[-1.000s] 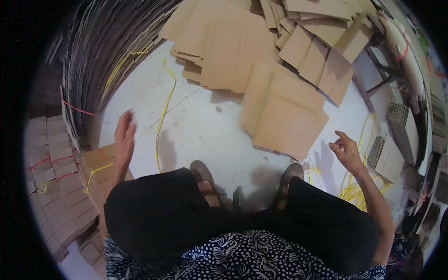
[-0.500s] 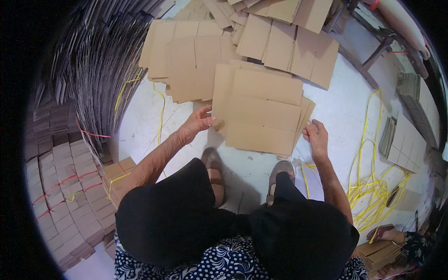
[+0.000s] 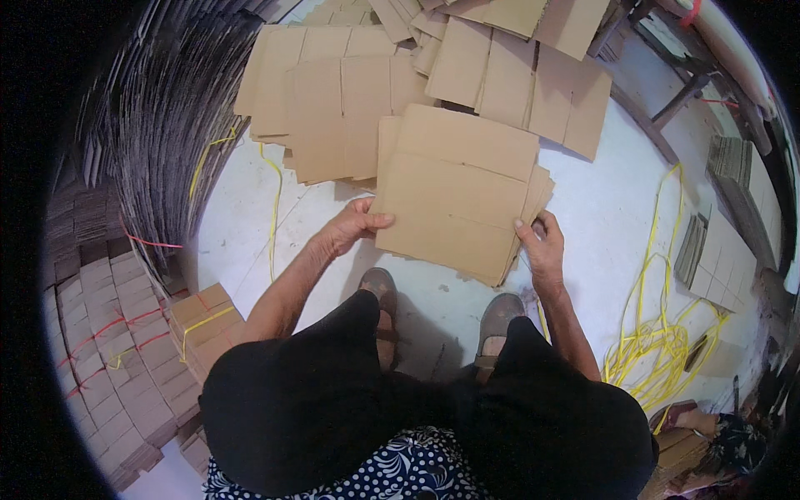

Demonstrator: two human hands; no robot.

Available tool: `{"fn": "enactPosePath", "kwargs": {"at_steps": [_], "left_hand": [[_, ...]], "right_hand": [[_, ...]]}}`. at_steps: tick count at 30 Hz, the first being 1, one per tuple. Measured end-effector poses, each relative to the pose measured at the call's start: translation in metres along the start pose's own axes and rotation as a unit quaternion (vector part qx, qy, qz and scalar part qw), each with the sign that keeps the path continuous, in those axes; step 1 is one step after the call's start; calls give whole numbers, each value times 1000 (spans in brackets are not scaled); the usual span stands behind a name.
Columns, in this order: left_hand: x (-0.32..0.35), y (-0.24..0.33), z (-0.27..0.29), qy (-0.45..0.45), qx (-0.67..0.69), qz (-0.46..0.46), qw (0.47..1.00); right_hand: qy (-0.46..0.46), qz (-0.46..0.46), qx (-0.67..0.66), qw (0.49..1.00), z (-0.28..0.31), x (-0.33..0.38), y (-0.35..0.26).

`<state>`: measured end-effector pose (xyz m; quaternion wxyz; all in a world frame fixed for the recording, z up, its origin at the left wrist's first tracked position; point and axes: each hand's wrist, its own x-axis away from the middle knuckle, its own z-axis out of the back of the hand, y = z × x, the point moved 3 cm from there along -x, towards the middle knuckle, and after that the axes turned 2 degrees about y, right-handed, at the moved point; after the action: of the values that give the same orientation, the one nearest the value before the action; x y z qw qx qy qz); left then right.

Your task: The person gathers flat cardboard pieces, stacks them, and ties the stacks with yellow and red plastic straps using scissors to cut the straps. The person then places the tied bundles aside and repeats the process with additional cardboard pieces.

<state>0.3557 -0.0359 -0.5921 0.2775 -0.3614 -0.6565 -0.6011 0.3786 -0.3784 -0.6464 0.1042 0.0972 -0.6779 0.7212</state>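
A small stack of flat brown cardboard sheets point(image 3: 454, 187), creased and slit, lies fanned out in front of my shoes. My left hand point(image 3: 354, 225) grips its left edge, thumb on top and fingers partly hidden beneath. On the opposite edge my right hand point(image 3: 542, 243) pinches the sheets, thumb over the top one. Several corners stick out unevenly along the right side. Just beyond, another pile of flat cardboard point(image 3: 333, 121) sits to the left, and a further cardboard pile point(image 3: 521, 87) to the right.
Tall bundles of cardboard edges point(image 3: 179, 108) and tied cardboard stacks point(image 3: 117, 350) line the left. Loose yellow strapping point(image 3: 658, 350) lies tangled on the white floor point(image 3: 600, 208) at right. A wooden frame point(image 3: 667, 108) stands far right; another person's foot point(image 3: 683, 414) shows lower right.
The top sheets have shifted left and tilted, lying more squarely over the stack. Both hands have closed farther onto its edges, thumbs now on top.
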Motion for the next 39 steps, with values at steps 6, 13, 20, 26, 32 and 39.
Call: {"fn": "enactPosePath", "kwargs": {"at_steps": [6,13,20,26,32,39], "left_hand": [[-13,19,-6,-56,26,-32,998],[19,-22,4,-60,12,-32,998],[62,-19,3,-19,-202,-306,930],[24,-25,1,53,-319,-411,852],[27,-38,-6,63,-74,-353,930],[56,-15,-25,171,-29,-338,925]], "right_hand": [[6,-114,-154,981,-14,-5,-25],[-124,-68,-88,986,-11,18,-51],[-105,111,10,988,-5,53,-104],[-152,120,103,976,6,29,-97],[-213,103,126,963,6,26,-60],[-201,121,89,968,-42,26,-50]]}}
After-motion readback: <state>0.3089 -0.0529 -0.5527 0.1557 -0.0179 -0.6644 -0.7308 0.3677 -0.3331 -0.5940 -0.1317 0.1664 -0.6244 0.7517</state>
